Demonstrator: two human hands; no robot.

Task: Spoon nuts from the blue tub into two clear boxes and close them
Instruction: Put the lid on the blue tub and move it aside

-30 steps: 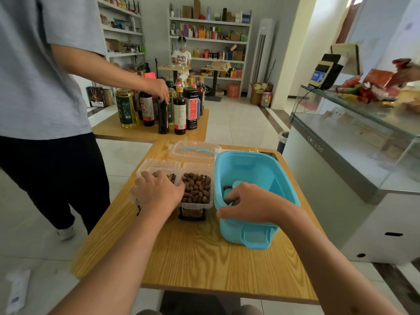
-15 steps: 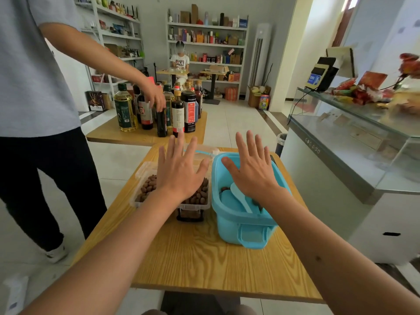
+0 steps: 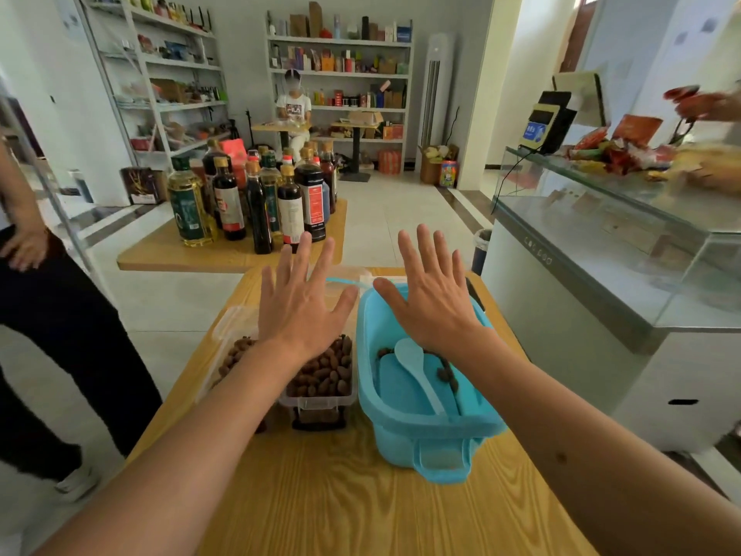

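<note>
Closest to the camera, two bare forearms reach out over the wooden desk (image 3: 341, 495). Just past them sits the blue tub (image 3: 405, 431), its latch tab facing the camera, and inside it lies a pale blue spoon (image 3: 417, 367) with its bowl pointing away; a few dark nuts (image 3: 443, 371) show on the tub floor beside the spoon. Left of the tub, touching or just beside it, stand the two clear boxes: the right box (image 3: 320, 401) is heaped with brown nuts, lid off, and the left box (image 3: 232, 355) also holds nuts, though the left forearm covers much of it.

Now the hands. The left hand (image 3: 298, 311) is raised above the boxes, fingers straight and spread wide, gripping nothing. The right hand (image 3: 431, 302) hovers over the far end of the tub, fingers fanned out the same way, also carrying nothing. Both show their backs to the camera.

Behind the fingers, at the far edge of the desk, a clear lid (image 3: 345, 280) with a blue strip peeks out between the two hands.

Further on, a second wooden table (image 3: 160, 254) carries a cluster of bottles (image 3: 256, 194). At the left edge stands a person in dark trousers (image 3: 60, 335). On the right runs a glass counter (image 3: 601, 234) with packets on top. At the back, white shelves (image 3: 341, 74) line the wall, and another person sits in front of them (image 3: 294, 110).
</note>
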